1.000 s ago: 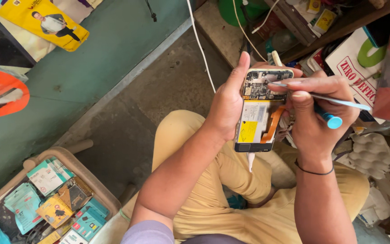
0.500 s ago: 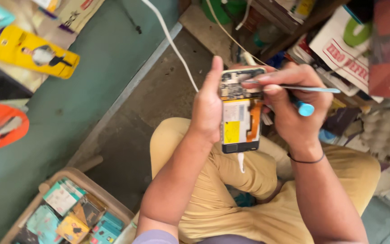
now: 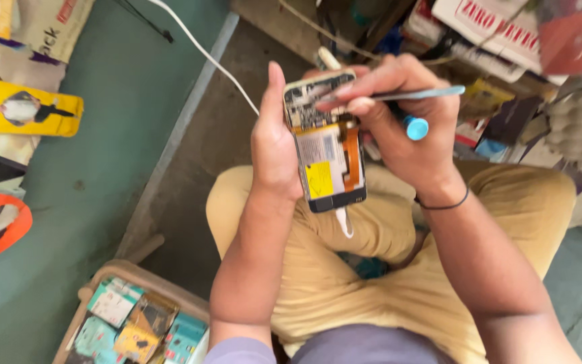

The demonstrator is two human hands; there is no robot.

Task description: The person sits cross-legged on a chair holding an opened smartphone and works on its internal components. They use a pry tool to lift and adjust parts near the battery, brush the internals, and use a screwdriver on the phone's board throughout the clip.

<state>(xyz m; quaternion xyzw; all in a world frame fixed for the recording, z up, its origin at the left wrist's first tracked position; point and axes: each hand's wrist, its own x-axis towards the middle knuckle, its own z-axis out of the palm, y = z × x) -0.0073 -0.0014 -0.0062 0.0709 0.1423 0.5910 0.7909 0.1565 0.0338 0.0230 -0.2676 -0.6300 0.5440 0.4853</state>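
Head view: left hand (image 3: pixel 274 152) clamps opened phone (image 3: pixel 326 145) upright above lap. Right hand (image 3: pixel 405 131) pinches tweezers (image 3: pixel 399 96), tips at top circuit board. Step: picking at a component; next likely needs steady, fine tip placement.

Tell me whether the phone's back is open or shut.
Open: the phone in the left hand shows bare circuit board, battery and orange ribbon cable.

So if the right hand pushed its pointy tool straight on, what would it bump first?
Probably the opened phone: the right hand aims the thin tool at its exposed top, and the tip looks almost touching.
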